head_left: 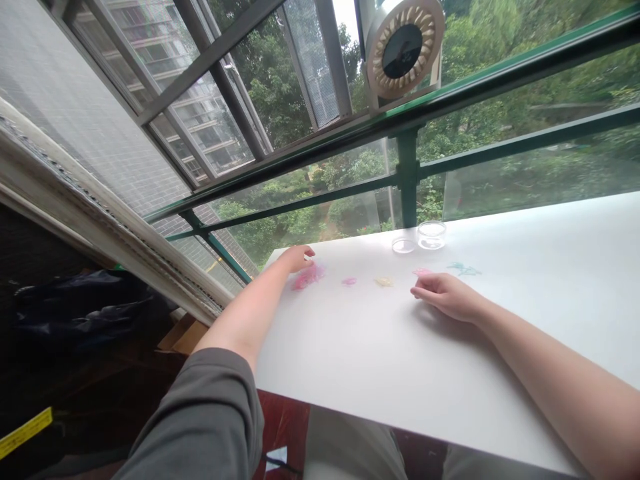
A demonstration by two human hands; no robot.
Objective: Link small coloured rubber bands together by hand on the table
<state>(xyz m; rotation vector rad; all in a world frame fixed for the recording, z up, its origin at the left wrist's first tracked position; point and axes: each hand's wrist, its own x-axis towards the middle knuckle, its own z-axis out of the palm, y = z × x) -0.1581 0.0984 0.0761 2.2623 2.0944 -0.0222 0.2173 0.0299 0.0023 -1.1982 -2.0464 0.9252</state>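
My left hand [299, 259] reaches over the far left of the white tabletop [340, 347], thumb and fingers bent but apart. Just below its fingertips lies a loose pile of thin pink and purple strands [307, 277], possibly small rubber bands. To the right are a small pink cluster [349, 281] and a yellowish cluster [384, 283]. My right hand [445, 295] rests on its side, fingers curled in and thumb against them; whatever they may hold is hidden. Right behind it another pink cluster [423, 271] is partly covered, with a teal cluster [464, 269] farther right.
Near the table's back edge stand a clear round container [431, 235] and a shallow clear lid or dish [403, 245]. A green railing [409, 177] runs behind the table. A round fan [404, 50] is above it. A pale frame [110, 200] slants along the left.
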